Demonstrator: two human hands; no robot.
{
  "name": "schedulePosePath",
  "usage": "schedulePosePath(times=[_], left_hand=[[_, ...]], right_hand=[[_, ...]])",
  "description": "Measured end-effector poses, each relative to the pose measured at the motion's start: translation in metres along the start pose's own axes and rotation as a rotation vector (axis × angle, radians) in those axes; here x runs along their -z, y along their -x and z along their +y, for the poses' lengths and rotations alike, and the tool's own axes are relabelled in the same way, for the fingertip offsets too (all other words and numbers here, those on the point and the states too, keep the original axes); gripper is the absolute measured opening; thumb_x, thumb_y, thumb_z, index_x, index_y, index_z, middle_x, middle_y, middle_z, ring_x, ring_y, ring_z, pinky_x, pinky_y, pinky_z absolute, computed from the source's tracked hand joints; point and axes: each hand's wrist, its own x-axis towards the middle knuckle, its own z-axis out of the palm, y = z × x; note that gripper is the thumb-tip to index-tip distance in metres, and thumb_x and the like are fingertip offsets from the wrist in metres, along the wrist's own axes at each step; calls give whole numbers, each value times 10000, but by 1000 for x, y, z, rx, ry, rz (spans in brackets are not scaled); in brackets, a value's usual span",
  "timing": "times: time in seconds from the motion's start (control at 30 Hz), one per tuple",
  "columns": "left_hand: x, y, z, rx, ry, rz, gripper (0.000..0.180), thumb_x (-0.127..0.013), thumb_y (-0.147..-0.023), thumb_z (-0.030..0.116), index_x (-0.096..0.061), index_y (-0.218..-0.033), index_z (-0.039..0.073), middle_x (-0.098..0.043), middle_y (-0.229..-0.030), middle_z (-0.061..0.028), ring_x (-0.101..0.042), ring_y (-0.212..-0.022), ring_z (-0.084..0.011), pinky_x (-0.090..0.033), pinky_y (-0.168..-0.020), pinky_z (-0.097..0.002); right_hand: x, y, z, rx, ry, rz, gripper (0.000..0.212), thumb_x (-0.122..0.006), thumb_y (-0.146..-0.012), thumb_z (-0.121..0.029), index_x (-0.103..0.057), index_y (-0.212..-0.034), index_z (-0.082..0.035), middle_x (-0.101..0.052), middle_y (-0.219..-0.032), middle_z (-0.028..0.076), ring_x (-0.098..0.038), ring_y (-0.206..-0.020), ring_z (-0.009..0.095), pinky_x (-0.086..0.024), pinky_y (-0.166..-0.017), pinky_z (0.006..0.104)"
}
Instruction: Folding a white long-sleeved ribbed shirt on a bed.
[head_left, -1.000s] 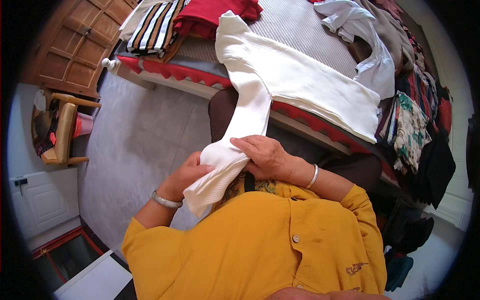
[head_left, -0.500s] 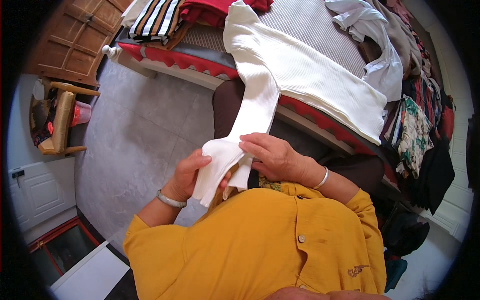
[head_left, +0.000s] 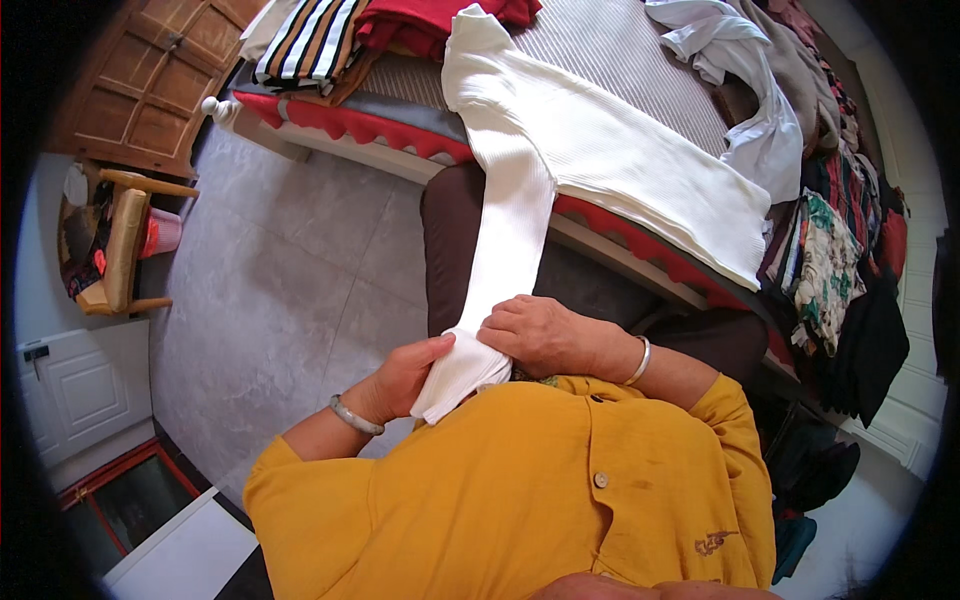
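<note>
A white ribbed knit sweater (head_left: 620, 165) lies on the edge of the bed, with one sleeve (head_left: 510, 240) drawn out toward my lap. My left hand (head_left: 410, 375) pinches the sleeve near its cuff, thumb on top and the other fingers hidden beneath the cloth. Close beside it, my right hand (head_left: 535, 335) grips the same sleeve with curled fingers. Between the two hands the fabric is folded over, and the cuff end points down toward my yellow shirt.
Folded striped clothes (head_left: 310, 40) and a red garment (head_left: 440, 25) sit at the far left of the bed (head_left: 600, 40). A white shirt (head_left: 750, 90) and heaped clothes (head_left: 830, 260) lie to the right. A wooden chair (head_left: 125, 240) stands on the left.
Both hands have moved slightly down, the left also to the right. The right fingers have curled onto the sleeve, which is pulled straighter, and its end is gathered closer together.
</note>
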Motion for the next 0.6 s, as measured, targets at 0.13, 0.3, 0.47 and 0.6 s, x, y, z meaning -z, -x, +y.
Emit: schedulePosePath(times=[0.13, 0.3, 0.47, 0.6], left_hand=[[30, -6, 21, -124, -443, 35, 503, -325, -973, 378, -521, -1203, -23, -584, -1145, -135, -585, -993, -205, -465, -868, -342], [15, -42, 86, -821, -1063, 185, 473, -300, -984, 337, -541, -1219, 5, -580, -1182, -117, -534, -1095, -176, -422, -931, -321], [5, -110, 145, -1096, -1441, -94, 328, -397, -957, 161, -549, -1201, 2, -586, -1171, -118, -522, -1124, -216, -385, -975, -302], [-1, -118, 164, -827, -1321, -47, 477, -416, -968, 363, -522, -1242, -13, -561, -1238, -84, -495, -1159, -185, -309, -1040, -320]], right_hand=[[5, -1, 2, 25, -32, 136, 178, -653, -738, -73, -594, -901, -29, -625, -807, 121, -625, -783, 256, -508, -690, 328], [23, -5, 0, -11, -121, 236, 191, -628, -728, -37, -603, -917, -22, -632, -784, 115, -628, -732, 260, -518, -632, 322], [65, -25, 2, -24, -301, 296, 245, -596, -731, 12, -608, -971, -37, -623, -819, 117, -613, -744, 317, -511, -637, 327], [141, -62, 48, -329, -980, 773, 257, -614, -861, -204, -619, -981, 23, -646, -843, 64, -624, -750, 127, -517, -669, 286]])
